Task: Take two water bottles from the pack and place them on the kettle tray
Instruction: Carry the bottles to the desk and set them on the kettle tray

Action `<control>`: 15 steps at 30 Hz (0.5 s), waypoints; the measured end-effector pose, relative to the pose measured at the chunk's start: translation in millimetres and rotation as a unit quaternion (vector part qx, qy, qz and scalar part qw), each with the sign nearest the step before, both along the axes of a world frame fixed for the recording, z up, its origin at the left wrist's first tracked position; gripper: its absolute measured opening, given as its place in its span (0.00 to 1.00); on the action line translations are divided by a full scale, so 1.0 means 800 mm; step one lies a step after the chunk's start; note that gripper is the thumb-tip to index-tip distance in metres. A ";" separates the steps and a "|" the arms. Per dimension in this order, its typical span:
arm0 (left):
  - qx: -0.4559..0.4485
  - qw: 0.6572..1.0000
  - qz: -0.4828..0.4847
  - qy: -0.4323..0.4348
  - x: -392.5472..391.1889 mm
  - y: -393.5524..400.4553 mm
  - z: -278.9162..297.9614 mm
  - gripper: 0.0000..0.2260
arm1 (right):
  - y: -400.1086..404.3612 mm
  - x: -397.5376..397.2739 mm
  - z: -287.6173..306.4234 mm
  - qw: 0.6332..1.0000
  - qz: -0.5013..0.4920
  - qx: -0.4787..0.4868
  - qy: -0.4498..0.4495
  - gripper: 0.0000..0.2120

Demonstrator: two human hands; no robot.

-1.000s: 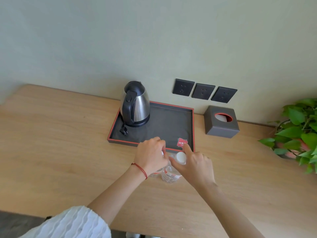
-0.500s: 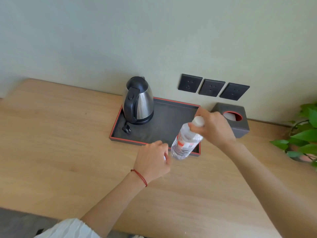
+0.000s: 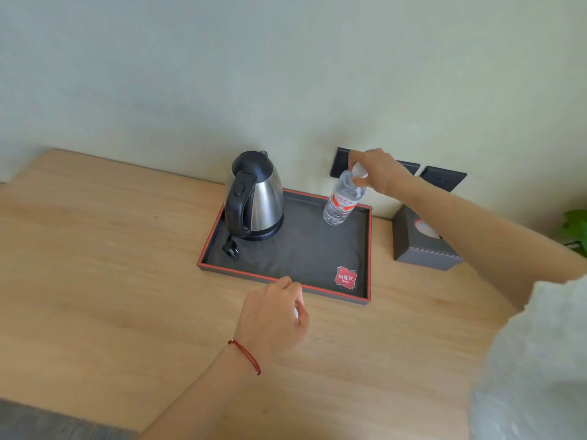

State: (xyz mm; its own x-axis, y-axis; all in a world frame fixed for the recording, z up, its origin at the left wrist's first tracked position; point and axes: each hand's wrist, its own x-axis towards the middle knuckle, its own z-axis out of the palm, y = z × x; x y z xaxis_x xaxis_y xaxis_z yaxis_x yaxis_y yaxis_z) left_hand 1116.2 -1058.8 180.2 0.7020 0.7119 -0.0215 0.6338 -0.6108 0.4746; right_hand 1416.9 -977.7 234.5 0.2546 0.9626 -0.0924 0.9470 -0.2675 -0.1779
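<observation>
Clear water bottle [image 3: 342,201], tilted, at the kettle tray's [image 3: 286,279] 1 o'clock corner, pinched by its cap in the right hand [image 3: 379,173] grip. Left hand [image 3: 273,315] at the tray's 6 o'clock, curled around something mostly hidden; kettle [image 3: 255,195] at 10 o'clock.

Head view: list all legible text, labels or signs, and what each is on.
"尚客优", white on a red square logo, near right corner of the dark red-edged kettle tray; the smaller line under it is too small to read.
Red label on the clear plastic water bottle: white script, too blurred to read.
Nothing else legible.
</observation>
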 end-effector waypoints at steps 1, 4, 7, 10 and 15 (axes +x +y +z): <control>0.000 1.000 0.000 -0.002 0.000 0.000 0.000 0.02 | 0.004 0.003 -0.003 1.000 -0.002 -0.005 -0.006 0.12; 0.004 1.000 0.002 -0.017 -0.001 -0.001 0.000 0.02 | 0.014 0.011 -0.004 1.000 -0.022 -0.003 -0.012 0.13; 0.005 1.000 0.009 -0.018 -0.001 -0.001 0.000 0.02 | 0.020 0.016 -0.001 0.999 -0.036 -0.006 -0.017 0.14; -0.006 1.000 0.008 -0.008 -0.002 -0.001 0.001 0.02 | 0.024 0.014 -0.001 0.999 -0.043 -0.010 -0.024 0.14; -0.032 0.999 0.032 -0.017 0.000 -0.005 0.004 0.08 | 0.035 0.000 0.004 0.999 -0.043 -0.024 -0.019 0.14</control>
State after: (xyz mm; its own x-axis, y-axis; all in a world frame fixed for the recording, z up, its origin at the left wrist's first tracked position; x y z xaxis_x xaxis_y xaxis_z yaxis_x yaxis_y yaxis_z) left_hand 1116.2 -1062.8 183.0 0.6560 0.7534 -0.0455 0.6540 -0.5372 0.5326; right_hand 1417.1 -949.4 237.4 0.3412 0.9314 -0.1266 0.9257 -0.3563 -0.1266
